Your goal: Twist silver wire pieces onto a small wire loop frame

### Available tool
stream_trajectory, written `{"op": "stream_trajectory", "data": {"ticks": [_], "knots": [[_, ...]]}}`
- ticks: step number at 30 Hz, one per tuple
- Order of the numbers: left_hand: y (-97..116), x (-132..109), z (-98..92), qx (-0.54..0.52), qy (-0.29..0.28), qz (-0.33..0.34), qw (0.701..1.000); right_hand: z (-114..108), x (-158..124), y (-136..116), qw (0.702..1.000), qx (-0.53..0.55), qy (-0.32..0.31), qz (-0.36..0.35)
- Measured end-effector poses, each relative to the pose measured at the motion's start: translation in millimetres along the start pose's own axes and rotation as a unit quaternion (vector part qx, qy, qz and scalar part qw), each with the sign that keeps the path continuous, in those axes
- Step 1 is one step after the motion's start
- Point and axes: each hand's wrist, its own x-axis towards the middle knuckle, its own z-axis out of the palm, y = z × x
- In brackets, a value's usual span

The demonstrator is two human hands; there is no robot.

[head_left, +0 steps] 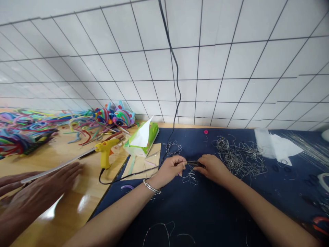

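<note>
My left hand (172,168), with a silver bangle (151,187) at its wrist, is closed in a pinch on a thin wire, mostly hidden by the fingers. My right hand (212,167) is wrapped round dark pliers (192,163), whose tip points left and meets the left fingertips. Just below the pliers is a small bunch of thin wire pieces (190,177) on the dark blue mat (205,212). Behind the left hand a flower-shaped wire loop (173,148) lies flat.
A tangled wire heap (239,156) lies right. Left are a tissue pack (144,137), a yellow glue gun (105,151) with its cord, and colourful pipe cleaners (51,123). Another person's hands (48,185) rest by a long metal strip (56,168). A beaded wire (155,226) lies near the front.
</note>
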Motion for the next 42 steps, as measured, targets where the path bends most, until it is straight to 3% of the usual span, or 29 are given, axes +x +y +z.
{"op": "stream_trajectory", "data": {"ticks": [9,31,42], "knots": [[-3.7,1.1,-2.7,-0.02,-0.031,-0.008,0.999,-1.3,-0.4,1.2,0.999,-0.017,0.014,-0.024],[-0.8,-2.0,3.2,0.029,0.02,0.011,0.999,0.5,-1.1,-3.1,1.0,-0.026,0.005,-0.009],[5.1,-4.1,-1.5,0.023,-0.018,0.013,0.999,2.1,-2.7,-3.1,1.0,-0.015,-0.009,-0.015]]}}
